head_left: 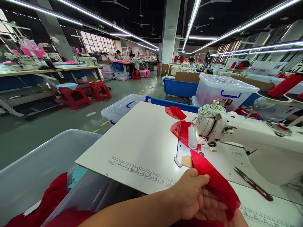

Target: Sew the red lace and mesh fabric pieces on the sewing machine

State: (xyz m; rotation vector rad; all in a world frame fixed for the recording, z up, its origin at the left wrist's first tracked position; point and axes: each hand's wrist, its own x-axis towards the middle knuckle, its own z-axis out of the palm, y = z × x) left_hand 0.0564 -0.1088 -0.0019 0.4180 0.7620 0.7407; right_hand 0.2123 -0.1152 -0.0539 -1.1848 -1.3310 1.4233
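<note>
A strip of red fabric (214,178) runs from my hands at the bottom edge up under the needle of the white sewing machine (251,138). More of it (176,121) lies on the white table (142,142) beyond the machine. My left hand (189,195) is closed, with its thumb pressed on the near end of the fabric. My right hand (214,211) lies just under it against the same end. The fabric and my left hand cover most of the right hand.
Thread snips with a red handle (253,184) lie on the table right of the needle. A clear bin (35,170) holding red pieces stands at the lower left, and lidded clear bins (222,90) stand beyond the table. Red stools and other workers' stations line the aisle.
</note>
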